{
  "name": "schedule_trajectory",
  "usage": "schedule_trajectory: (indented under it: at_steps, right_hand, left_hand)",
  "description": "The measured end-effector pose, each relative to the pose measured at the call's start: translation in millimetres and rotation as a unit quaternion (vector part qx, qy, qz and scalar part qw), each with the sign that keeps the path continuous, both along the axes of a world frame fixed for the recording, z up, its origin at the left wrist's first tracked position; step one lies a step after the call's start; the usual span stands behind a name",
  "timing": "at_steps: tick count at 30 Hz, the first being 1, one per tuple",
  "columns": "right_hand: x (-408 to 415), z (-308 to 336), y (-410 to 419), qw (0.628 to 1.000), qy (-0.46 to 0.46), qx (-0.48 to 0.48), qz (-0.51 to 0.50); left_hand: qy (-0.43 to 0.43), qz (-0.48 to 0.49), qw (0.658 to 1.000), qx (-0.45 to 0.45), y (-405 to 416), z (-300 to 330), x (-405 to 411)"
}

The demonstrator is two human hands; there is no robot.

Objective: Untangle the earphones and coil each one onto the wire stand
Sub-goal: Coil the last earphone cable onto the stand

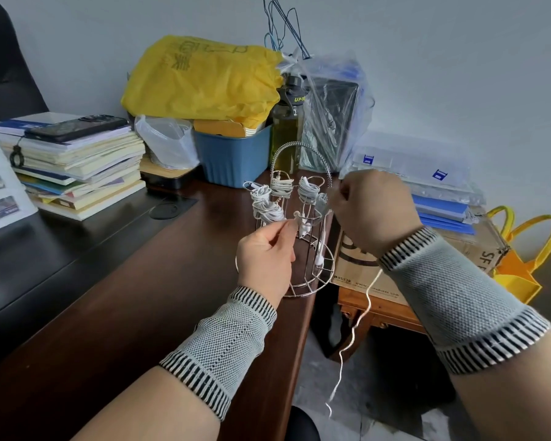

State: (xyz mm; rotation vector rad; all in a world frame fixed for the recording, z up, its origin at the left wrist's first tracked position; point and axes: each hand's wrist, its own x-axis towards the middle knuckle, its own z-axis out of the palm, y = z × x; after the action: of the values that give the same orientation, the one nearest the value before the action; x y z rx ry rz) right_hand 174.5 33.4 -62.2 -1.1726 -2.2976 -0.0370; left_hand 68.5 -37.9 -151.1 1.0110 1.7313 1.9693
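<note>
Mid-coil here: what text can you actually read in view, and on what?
"UP-" on the green water bottle; rest hidden.
"SF" on the cardboard box.
"95338" on the same box's lower edge; the web address beside it is blurred.
Yellow bag: mirrored characters, unreadable.

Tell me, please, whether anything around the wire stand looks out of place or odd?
Yes: the wire stand sits at the very edge of the desk, and one loose white earphone cord dangles from the right hand past the edge toward the floor.
</note>
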Motion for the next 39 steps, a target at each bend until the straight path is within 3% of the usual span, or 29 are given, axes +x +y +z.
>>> schedule_trajectory:
  at_steps: [7, 12, 18, 21, 24, 27, 32, 39]
  right_hand:
    - [-46, 11, -16, 0.999, -0.047, 0.005, 0.013]
    - [-47, 4, -35, 0.996, -0.086, 0.017, 0.035]
    - [-29, -5, -61, 0.987, -0.126, 0.068, 0.075]
    - [-29, -20, -67, 0.984, -0.105, 0.129, 0.066]
    - [-28, -41, -59, 0.985, 0.031, 0.151, 0.077]
    - [-20, -62, -55, 0.976, 0.171, 0.072, 0.118]
    - [-6, -74, -53, 0.941, 0.288, -0.132, 0.119]
    - [-18, -65, -38, 0.899, 0.338, -0.262, 0.093]
  left_hand:
    - [-0.012, -0.008, 1.000, 0.009, 3, -3, -1]
    - [0.045, 0.002, 0.999, 0.003, 4, -8, -6]
    - [-0.015, -0.016, 1.000, 0.010, 8, -8, -5]
    - [-0.040, -0.010, 0.999, -0.004, 6, -5, -3]
    - [-0.081, -0.042, 0.996, 0.017, 8, -6, -2]
    - [-0.052, -0.026, 0.998, 0.036, 12, -12, -6]
    - [0.039, -0.003, 0.999, 0.022, 7, -10, -8]
    - [0.010, -0.011, 1.000, 0.019, 7, -10, -5]
